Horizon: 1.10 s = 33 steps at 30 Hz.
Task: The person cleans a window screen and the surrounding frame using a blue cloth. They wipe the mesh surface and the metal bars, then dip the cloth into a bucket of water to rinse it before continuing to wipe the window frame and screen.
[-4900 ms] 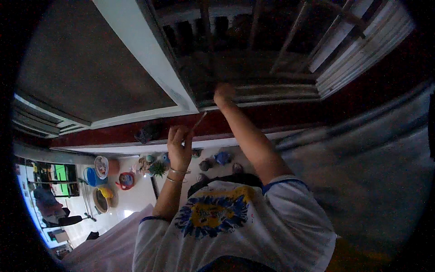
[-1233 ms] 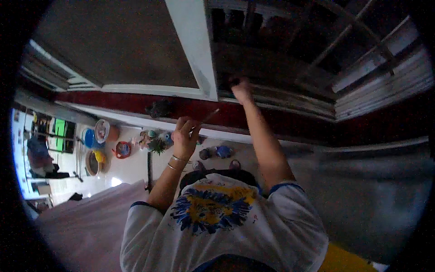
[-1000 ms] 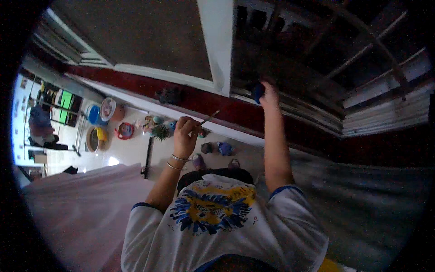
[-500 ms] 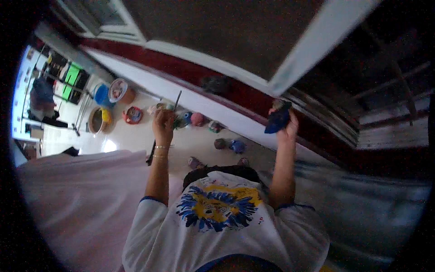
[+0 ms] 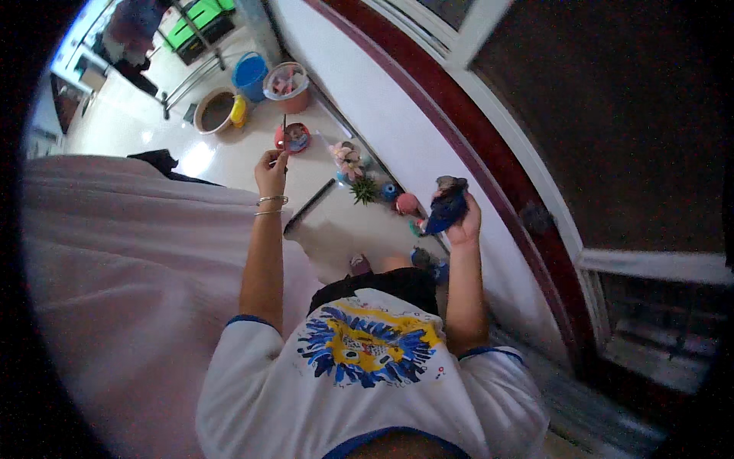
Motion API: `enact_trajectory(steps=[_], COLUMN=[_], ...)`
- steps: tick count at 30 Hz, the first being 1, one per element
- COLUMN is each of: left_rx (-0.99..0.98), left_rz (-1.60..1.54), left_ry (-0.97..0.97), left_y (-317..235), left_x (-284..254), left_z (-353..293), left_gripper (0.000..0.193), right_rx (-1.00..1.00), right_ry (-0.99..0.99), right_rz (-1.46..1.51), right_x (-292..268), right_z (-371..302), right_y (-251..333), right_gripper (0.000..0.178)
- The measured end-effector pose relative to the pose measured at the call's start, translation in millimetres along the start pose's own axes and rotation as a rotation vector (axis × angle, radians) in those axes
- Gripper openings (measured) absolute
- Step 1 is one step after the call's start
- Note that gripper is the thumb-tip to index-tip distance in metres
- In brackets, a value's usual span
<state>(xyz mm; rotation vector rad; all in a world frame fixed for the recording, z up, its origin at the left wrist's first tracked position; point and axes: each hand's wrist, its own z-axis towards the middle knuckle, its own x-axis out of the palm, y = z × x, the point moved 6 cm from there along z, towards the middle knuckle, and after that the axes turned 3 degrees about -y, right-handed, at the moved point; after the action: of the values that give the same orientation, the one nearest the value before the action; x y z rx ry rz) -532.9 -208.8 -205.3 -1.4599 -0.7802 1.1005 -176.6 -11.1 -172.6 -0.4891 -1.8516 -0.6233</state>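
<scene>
My left hand [image 5: 271,172] is raised over the floor, its fingers pinched around a thin dark stick [image 5: 285,124] that points away from me. Beyond its tip, in line with it, a small red bowl [image 5: 280,144] lies on the floor. My right hand [image 5: 465,226] is curled from below around a dark blue object [image 5: 448,209] with a greyish-brown top. Its outline tapers toward the lower left, and its exact kind is too dim to make out. It is held near the white wall, apart from the stick.
Along the wall stand pale pink flowers [image 5: 348,158], a spiky green plant [image 5: 364,191], a blue ball [image 5: 389,191] and a pink ball [image 5: 406,203]. A black bar [image 5: 310,206] lies on the floor. Buckets, including a blue one [image 5: 250,75], stand farther off. A pinkish sheet [image 5: 153,252] spreads at left.
My view has turned left, bringing the buckets and floor objects nearer the middle. Both hands keep their hold; the blue object appears slightly farther left and more of its surface shows.
</scene>
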Motion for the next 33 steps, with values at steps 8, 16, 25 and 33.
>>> enact_trajectory(steps=[8, 16, 25, 33], left_rx=[-0.287, -0.482, -0.681, -0.687], left_rz=[-0.267, -0.201, -0.245, -0.118], left_ry=[-0.269, -0.275, -0.047, 0.155], left_y=[80.2, 120.7, 141.7, 219.7], left_x=[-56.7, -80.5, -38.0, 14.7], left_z=[92.0, 178.8, 325.3, 506.0], left_gripper=[0.013, 0.013, 0.013, 0.011], right_rx=[0.246, 0.404, 0.375, 0.151], right_ry=[-0.005, 0.089, -0.072, -0.180], right_rz=[-0.079, -0.211, -0.181, -0.212], right_x=[37.1, 83.1, 117.1, 133.5], right_z=[157.8, 304.6, 457.6, 534.0], right_y=[-111.1, -193.1, -256.2, -295.9], right_gripper=[0.024, 0.030, 0.024, 0.022])
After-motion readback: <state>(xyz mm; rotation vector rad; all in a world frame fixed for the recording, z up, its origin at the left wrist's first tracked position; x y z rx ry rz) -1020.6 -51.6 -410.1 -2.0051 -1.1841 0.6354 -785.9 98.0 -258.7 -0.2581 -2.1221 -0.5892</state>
